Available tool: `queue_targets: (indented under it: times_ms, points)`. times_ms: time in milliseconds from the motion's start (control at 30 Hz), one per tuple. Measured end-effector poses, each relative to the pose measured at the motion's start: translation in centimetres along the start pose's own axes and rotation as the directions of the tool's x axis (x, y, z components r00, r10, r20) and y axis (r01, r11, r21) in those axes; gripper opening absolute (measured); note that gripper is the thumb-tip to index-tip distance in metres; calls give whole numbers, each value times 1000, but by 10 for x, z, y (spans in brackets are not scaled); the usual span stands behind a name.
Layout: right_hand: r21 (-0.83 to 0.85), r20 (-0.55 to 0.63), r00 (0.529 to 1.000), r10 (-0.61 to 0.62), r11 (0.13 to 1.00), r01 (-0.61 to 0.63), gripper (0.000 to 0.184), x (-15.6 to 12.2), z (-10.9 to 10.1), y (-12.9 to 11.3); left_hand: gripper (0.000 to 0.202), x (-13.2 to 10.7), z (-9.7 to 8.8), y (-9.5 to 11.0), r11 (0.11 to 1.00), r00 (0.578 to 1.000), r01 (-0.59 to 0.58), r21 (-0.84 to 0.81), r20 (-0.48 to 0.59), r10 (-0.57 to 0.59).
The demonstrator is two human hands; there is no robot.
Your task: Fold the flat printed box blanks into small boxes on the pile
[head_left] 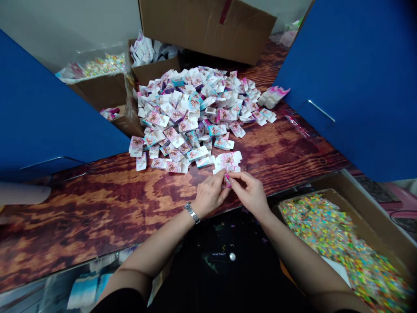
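My left hand [210,194] and my right hand [250,191] meet at the near edge of the wooden table [97,208]. Both pinch one small pink and white carton [227,179] between their fingertips. A silver watch sits on my left wrist. Just beyond the fingers lies a small stack of flat cartons [229,161]. Behind it spreads a large heap of the same flat printed cartons [192,113].
A cardboard tray of small multicoloured pieces [339,243] sits at my lower right. Blue panels [358,78] stand on both sides. Cardboard boxes [205,26] are at the back, one holding more cartons. Another person's arm [22,193] shows at the far left.
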State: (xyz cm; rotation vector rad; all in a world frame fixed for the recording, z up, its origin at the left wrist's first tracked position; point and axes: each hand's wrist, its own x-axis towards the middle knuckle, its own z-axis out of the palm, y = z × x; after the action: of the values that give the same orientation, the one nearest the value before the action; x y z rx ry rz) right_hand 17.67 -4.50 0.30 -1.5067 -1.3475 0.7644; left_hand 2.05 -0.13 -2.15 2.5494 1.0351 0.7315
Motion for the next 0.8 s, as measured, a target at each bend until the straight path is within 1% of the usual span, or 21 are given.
queue_targets:
  times_ms: [67, 133, 233, 333, 400, 433, 467, 500, 567, 600, 633, 667, 700, 800]
  points:
    - [-142, -5, 994, -113, 984, 111, 23, -3, -2, -5, 56, 0, 0, 0, 1000, 1000, -8, 25, -18, 8]
    - [-207, -3, 984, -180, 962, 175, 28, -6, -1, -7, 59, 1, -2, 0, 999, 1000, -5, 50, -16, 6]
    - [-294, -1, 962, -273, 919, 261, 33, -11, 3, -4, 61, 2, -4, 2, 997, 1000, -9, 71, 7, 8]
    - [-417, 7, 908, -419, 824, 384, 39, -16, 9, 4, 61, 3, -5, 5, 998, 1000, -7, 59, 20, 5]
    - [-466, 12, 875, -484, 771, 433, 43, -19, 13, 7, 62, 3, -5, 6, 999, 1000, -5, 42, 29, 4]
    - [-468, 14, 871, -490, 767, 439, 44, -20, 14, 8, 62, 2, -5, 6, 999, 999, -3, 37, 32, 2]
    - [-453, 8, 880, -475, 783, 427, 46, -21, 14, 8, 62, 2, -5, 6, 999, 1000, 1, 35, 31, -2]
    - [-423, 0, 900, -436, 816, 394, 48, -21, 14, 7, 61, 1, -5, 6, 999, 1000, 8, 35, 27, -9]
    - [-347, -20, 948, -317, 892, 291, 50, -21, 13, 5, 61, 0, -5, 5, 999, 1000, 17, 41, 12, -17]
    - [-317, -27, 963, -267, 916, 245, 51, -21, 12, 4, 61, 0, -6, 5, 999, 1000, 17, 45, 6, -17]
    - [-302, -35, 969, -245, 927, 223, 52, -21, 12, 3, 61, 0, -6, 5, 999, 1000, 15, 46, 4, -15]
    - [-305, -40, 966, -255, 924, 231, 53, -21, 12, 3, 60, 1, -7, 5, 999, 1000, 15, 46, 4, -15]
    - [-323, -42, 955, -294, 908, 265, 53, -22, 13, 4, 60, 1, -8, 6, 999, 1000, 15, 43, 5, -16]
    - [-415, -60, 891, -449, 823, 387, 53, -25, 20, 7, 60, 1, -7, 9, 999, 1000, 19, 30, 2, -19]
